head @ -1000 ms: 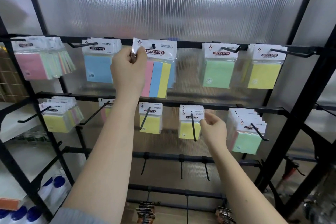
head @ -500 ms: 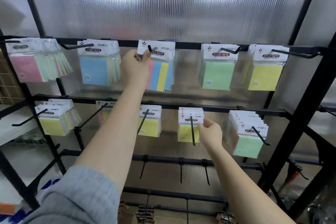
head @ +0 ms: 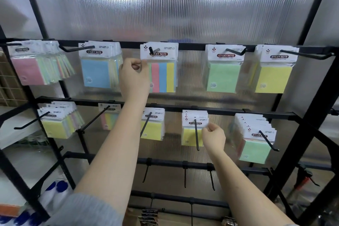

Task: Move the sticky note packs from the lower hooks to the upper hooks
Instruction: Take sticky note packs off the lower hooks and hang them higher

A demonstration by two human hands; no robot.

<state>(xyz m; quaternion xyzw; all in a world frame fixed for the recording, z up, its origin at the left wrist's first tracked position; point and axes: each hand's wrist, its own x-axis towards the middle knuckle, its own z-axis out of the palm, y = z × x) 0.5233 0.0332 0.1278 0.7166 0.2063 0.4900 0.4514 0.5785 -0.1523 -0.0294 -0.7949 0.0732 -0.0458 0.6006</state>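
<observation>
Striped sticky note pack (head: pixel 162 71) — hung on the middle upper hook (head: pixel 153 51), header card threaded through; left hand (head: pixel 133 77) has its fingers curled at the pack's lower-left header corner, apparently pinching it. Yellow sticky note pack (head: pixel 192 130) — front of a small stack on a lower hook (head: pixel 196 134); right hand (head: pixel 213 136) pinches the right edge of its white header. Handling, judged: light, thin, glossy film wrapper likely slippery; stiff header card is the sound place to hold, near the hole, so it slides off the prong without tearing. Around: further packs on neighbouring hooks of the black rack (head: pixel 311 115), ribbed translucent panel (head: pixel 174 5) behind.
</observation>
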